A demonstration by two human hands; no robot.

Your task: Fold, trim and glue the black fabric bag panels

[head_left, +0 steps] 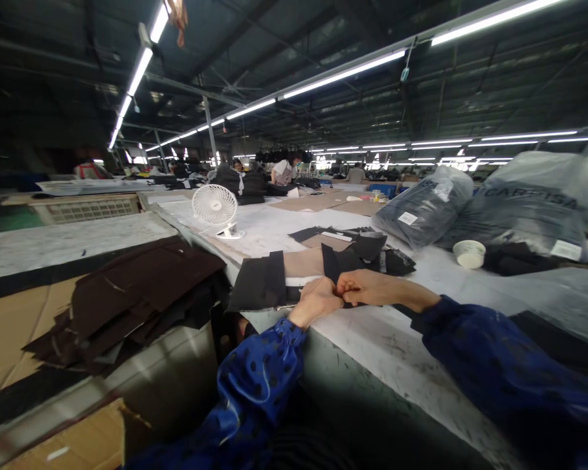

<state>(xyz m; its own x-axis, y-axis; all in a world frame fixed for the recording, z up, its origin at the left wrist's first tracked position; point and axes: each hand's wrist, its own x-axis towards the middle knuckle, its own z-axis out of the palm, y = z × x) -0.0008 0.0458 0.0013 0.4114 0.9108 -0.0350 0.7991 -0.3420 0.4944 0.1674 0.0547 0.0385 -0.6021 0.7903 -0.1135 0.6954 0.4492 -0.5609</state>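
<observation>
White worktop [267, 228], black fabric [257, 284], overhead lights [345, 74].

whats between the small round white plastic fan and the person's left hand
In the head view, a stretch of white tabletop lies beside the fan, then black fabric with a tan section, reaching the left hand.

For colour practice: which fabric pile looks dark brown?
The large pile left of the left hand; the scattered pile beyond the right hand is mostly black.
</observation>
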